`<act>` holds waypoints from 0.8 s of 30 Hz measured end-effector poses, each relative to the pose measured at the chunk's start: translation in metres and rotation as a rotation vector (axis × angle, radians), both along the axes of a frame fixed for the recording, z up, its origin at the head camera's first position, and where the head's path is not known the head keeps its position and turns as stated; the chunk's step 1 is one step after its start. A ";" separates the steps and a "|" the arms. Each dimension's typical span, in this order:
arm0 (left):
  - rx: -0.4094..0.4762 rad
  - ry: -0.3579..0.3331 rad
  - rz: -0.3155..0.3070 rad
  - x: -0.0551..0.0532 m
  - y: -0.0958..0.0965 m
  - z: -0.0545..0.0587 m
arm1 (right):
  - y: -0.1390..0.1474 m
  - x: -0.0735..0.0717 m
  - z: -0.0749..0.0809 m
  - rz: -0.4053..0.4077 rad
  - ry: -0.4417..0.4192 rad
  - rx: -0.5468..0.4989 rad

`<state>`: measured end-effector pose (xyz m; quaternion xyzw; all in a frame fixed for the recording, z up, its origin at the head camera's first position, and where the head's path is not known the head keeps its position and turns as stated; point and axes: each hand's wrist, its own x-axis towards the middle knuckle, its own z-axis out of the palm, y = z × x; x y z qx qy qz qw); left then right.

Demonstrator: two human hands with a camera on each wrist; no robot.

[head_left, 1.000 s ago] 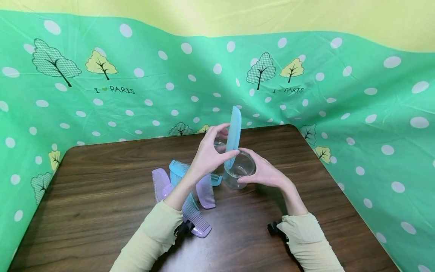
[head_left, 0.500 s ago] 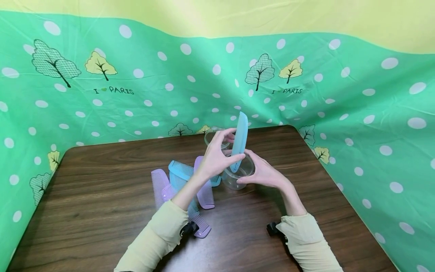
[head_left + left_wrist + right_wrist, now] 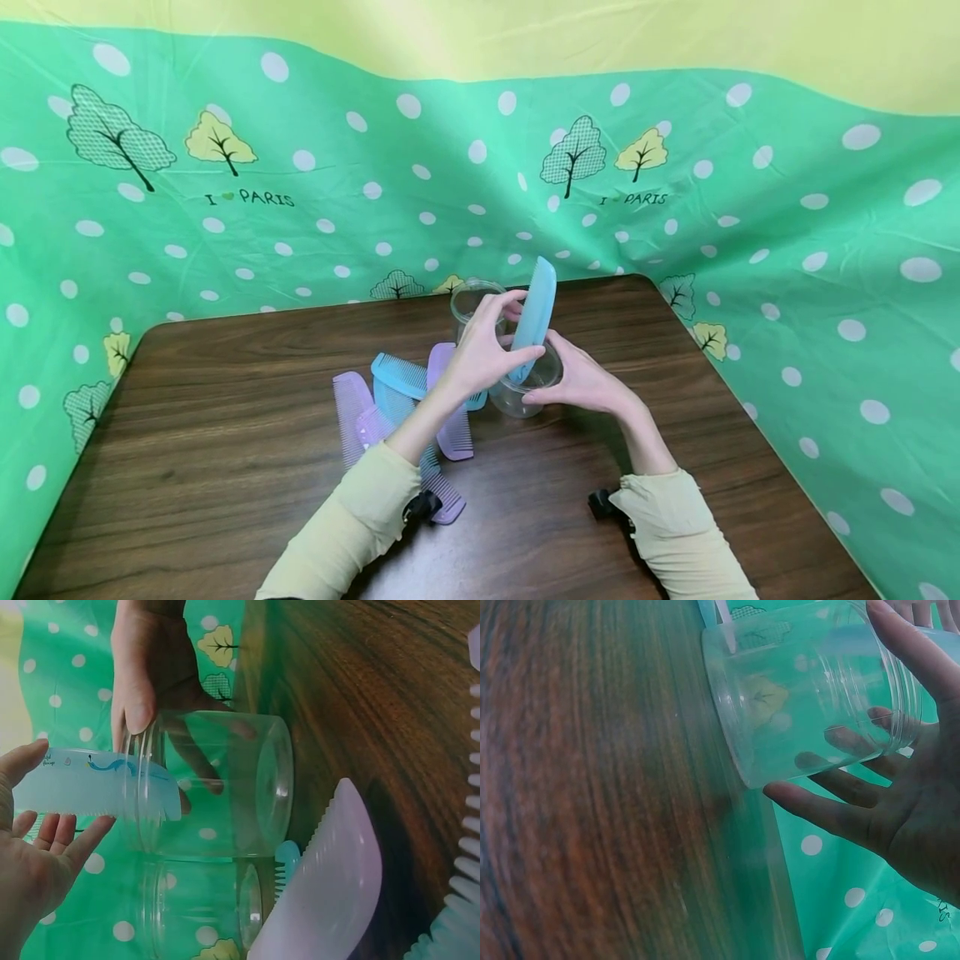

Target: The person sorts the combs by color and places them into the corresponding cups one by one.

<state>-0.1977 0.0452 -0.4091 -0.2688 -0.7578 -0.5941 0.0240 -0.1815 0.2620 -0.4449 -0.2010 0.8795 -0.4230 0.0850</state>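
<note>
My left hand [image 3: 483, 350] pinches a light blue comb [image 3: 537, 308] between thumb and fingers, holding it nearly upright. Its lower end reaches inside the mouth of a clear plastic jar [image 3: 225, 780], as the left wrist view shows. My right hand [image 3: 588, 379] grips that jar near its rim, thumb on the near side and fingers spread around the far side. The jar stands on the table and nothing else shows inside it. Left of the jar lies a loose pile of purple combs [image 3: 453, 429] and blue combs [image 3: 393, 379], partly covered by my left forearm.
A second clear jar [image 3: 468, 296] stands just behind my left hand, partly hidden by it. The dark wooden table [image 3: 225, 417] ends at a green polka-dot cloth [image 3: 315, 208] hung along the back and sides.
My left hand has moved right and a little down with the blue comb, bringing its end into the jar's mouth. The right hand and jar have stayed in place.
</note>
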 end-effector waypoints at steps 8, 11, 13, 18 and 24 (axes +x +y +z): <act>-0.046 0.040 0.015 -0.001 0.001 -0.006 | 0.000 -0.001 0.001 0.018 0.005 -0.029; -0.059 0.048 0.021 -0.001 0.002 -0.007 | 0.000 -0.001 0.002 0.016 0.002 -0.032; -0.071 0.051 0.027 -0.001 0.002 -0.008 | 0.000 -0.001 0.002 0.022 0.005 -0.040; -0.098 0.064 0.035 0.000 0.003 -0.012 | 0.000 -0.002 0.000 0.015 0.002 -0.033; -0.143 0.096 0.037 0.001 0.004 -0.016 | -0.001 -0.002 -0.001 -0.002 0.005 -0.002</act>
